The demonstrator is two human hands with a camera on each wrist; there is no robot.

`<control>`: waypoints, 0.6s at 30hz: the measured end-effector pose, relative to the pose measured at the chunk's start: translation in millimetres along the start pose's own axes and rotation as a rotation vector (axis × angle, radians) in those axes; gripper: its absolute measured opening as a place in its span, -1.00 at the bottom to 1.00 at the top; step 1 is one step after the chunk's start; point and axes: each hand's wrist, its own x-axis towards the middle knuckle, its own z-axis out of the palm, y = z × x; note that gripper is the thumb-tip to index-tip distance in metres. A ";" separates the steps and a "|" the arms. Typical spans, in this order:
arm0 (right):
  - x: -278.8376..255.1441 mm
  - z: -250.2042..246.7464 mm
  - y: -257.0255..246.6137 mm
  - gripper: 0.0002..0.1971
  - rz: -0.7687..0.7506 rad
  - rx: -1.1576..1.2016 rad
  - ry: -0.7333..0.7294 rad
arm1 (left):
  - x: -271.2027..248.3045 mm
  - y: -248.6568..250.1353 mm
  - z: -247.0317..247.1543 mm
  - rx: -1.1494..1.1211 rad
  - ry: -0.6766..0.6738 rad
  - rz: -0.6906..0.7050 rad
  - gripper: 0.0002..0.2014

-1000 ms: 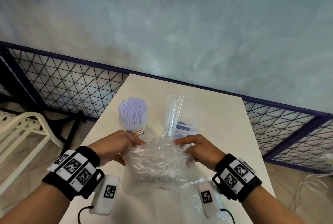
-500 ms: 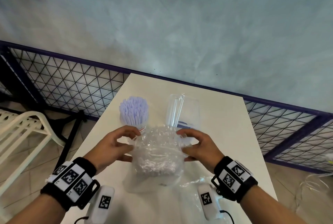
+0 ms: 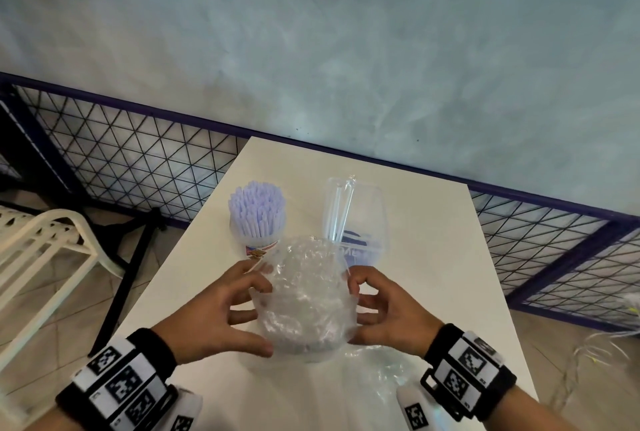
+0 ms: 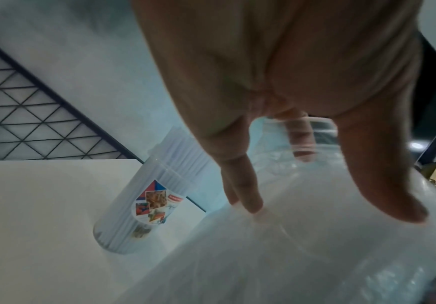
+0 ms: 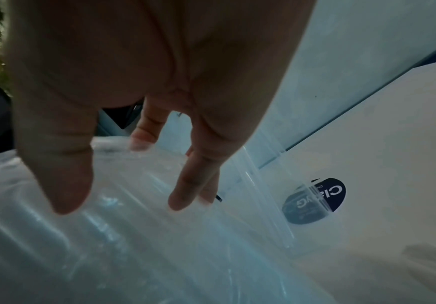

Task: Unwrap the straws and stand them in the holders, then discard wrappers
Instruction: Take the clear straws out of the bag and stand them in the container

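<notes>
Clear crumpled plastic wrapping (image 3: pixel 306 299) sat gripped between the curled fingers (image 3: pixel 247 280) of the left hand (image 3: pixel 204 323) and right hand (image 3: pixel 394 313), just nearside of the cylindrical holder (image 3: pixel 261 248) packed with lilac straws (image 3: pixel 257 209); squeezing evenly from both sides would likely ball it tight for discarding.

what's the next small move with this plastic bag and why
Probably pull the clear plastic bag open at its top: the left hand and right hand grip its sides, and the clear holder has only a few straws.
</notes>
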 end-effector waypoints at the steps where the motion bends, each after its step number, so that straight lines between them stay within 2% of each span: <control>1: 1.0 1.0 0.1 -0.54 -0.046 -0.030 0.050 | 0.2 -1.2 0.6 -0.012 0.060 0.020 -0.50; 3: 3.7 1.4 3.0 -0.54 -0.103 -0.104 0.131 | 1.1 -3.6 3.1 -0.015 0.178 0.054 -0.48; 5: 6.1 1.6 6.2 -0.54 -0.134 -0.171 0.162 | 2.2 -7.1 6.0 0.038 0.282 0.099 -0.30; 6: 6.8 2.8 7.1 -0.56 -0.153 -0.204 0.174 | 2.8 -8.1 8.1 0.060 0.310 0.122 -0.27; 7: 7.5 4.7 8.3 -0.59 -0.180 -0.227 0.188 | 2.6 -8.8 11.2 0.071 0.331 0.142 -0.32; 9: 8.5 9.1 10.3 -0.59 -0.240 -0.255 0.215 | 1.2 -8.1 18.5 0.081 0.375 0.173 -0.56; 12: 8.1 14.0 13.5 -0.57 -0.355 -0.366 0.258 | -0.8 -13.1 27.6 0.155 0.413 0.238 -0.55; 14: 7.7 15.9 16.7 -0.62 -0.453 -0.488 0.312 | -0.6 -13.4 29.4 0.180 0.433 0.254 -0.67; 16: 6.3 20.3 16.1 -0.72 -0.455 -0.529 0.347 | 0.1 -13.1 29.7 0.177 0.432 0.244 -0.79; 18: 3.5 25.6 7.8 -0.74 -0.426 -0.486 0.327 | 0.0 -10.7 29.3 0.210 0.379 0.282 -0.83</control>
